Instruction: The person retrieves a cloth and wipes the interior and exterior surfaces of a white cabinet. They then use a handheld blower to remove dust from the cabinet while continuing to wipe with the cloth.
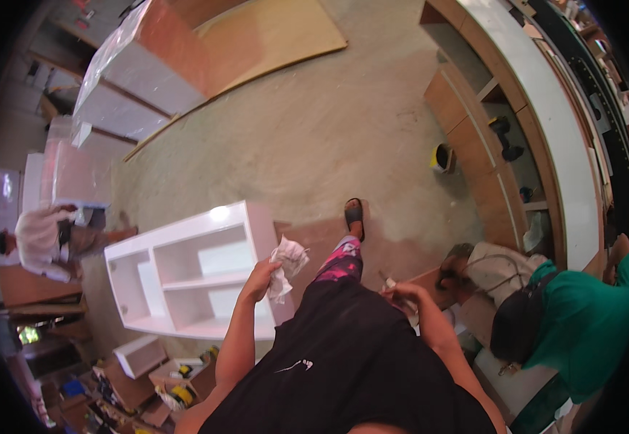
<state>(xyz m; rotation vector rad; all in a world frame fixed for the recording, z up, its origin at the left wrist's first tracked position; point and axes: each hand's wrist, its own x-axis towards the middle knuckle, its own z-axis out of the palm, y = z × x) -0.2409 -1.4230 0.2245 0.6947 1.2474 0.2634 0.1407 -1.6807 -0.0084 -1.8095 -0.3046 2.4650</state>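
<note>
A crumpled white cloth [290, 259] is gripped in my left hand [259, 281], its loose folds hanging past the fingers. Just left of that hand stands a white open cabinet [204, 281] with several compartments. My right hand [407, 292] is held near my right hip with its fingers curled. A small, thin thing pokes out beyond those fingers, too small and blurred to name. My sandalled foot [354, 217] is on the floor ahead, between the two hands.
A person in a green shirt [582, 318] bends close on my right; another person [43, 239] stands far left. A long wooden cabinet [473, 137] holds a cordless drill [504, 137]. A yellow-and-black container [442, 158] sits beside it. Wrapped cabinets [141, 72] stand back left.
</note>
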